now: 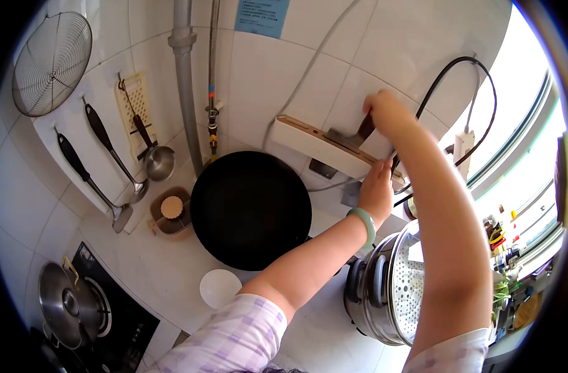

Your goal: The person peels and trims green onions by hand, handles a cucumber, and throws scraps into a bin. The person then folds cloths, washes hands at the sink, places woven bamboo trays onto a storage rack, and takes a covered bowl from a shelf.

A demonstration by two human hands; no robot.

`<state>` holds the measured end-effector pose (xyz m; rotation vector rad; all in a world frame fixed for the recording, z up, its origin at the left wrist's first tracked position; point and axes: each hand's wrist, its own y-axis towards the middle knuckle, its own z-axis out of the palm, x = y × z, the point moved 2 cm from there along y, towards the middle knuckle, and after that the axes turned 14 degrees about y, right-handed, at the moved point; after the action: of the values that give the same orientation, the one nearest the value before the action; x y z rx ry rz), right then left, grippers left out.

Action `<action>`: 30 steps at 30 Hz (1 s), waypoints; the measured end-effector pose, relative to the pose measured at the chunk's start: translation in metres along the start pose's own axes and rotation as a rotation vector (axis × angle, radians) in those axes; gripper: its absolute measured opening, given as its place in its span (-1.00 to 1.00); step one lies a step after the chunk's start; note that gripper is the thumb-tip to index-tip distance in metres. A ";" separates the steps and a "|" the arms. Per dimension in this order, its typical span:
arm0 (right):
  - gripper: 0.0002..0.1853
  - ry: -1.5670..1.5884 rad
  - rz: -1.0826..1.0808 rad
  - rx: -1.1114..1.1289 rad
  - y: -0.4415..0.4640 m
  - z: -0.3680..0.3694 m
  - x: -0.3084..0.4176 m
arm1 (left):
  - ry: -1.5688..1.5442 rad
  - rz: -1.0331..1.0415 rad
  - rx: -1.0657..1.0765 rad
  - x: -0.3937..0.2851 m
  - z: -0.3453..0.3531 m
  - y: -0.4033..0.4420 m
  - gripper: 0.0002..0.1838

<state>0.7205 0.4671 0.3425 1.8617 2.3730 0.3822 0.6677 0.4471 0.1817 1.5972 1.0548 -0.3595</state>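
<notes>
My right hand (pixel 389 115) is closed around the dark handle of a kitchen knife (pixel 345 139) with a broad metal blade. The blade lies at the slotted wooden top of a white wall-mounted knife rack (pixel 321 144); how far it sits in the slot I cannot tell. My left hand (pixel 377 191), with a pale green bangle (pixel 366 225) on its wrist, grips the rack's right end. Its fingertips are beside a black cable (pixel 428 96), and part of its grip is hidden. Below the rack, a flat metal piece (pixel 323 168) shows.
A large black wok (pixel 251 210) stands on the counter, with a white bowl (pixel 220 288) in front. A steel steamer (pixel 383 292) is under my arms. Left are a lidded pot (pixel 69 303), a cooktop (pixel 132 323) and hanging ladles (pixel 158 163). Pipes (pixel 184 81) run up the corner.
</notes>
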 end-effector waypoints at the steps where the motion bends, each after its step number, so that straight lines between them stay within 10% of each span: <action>1: -0.78 -0.018 -0.026 0.045 -0.004 0.015 0.000 | -0.086 -0.021 0.036 0.000 -0.003 0.002 -0.63; 15: -0.76 -0.141 -0.319 -0.033 -0.084 -0.003 0.057 | -0.204 -0.041 0.227 0.009 -0.020 -0.019 -0.60; 18: -0.85 -0.089 -0.536 -0.051 -0.149 -0.024 0.077 | 0.564 -0.228 0.500 -0.089 -0.108 -0.018 -0.48; 24: -0.71 0.074 -1.129 0.008 -0.309 -0.058 0.070 | -0.062 -0.064 -0.106 -0.012 -0.073 -0.056 -0.28; 30: -0.80 0.408 -0.963 -0.085 -0.438 -0.080 0.021 | -0.452 -0.110 -0.158 -0.085 -0.116 -0.096 -0.32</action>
<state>0.2845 0.3805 0.3080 0.4617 3.0673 0.7547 0.5115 0.5111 0.2188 1.2426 0.7995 -0.6602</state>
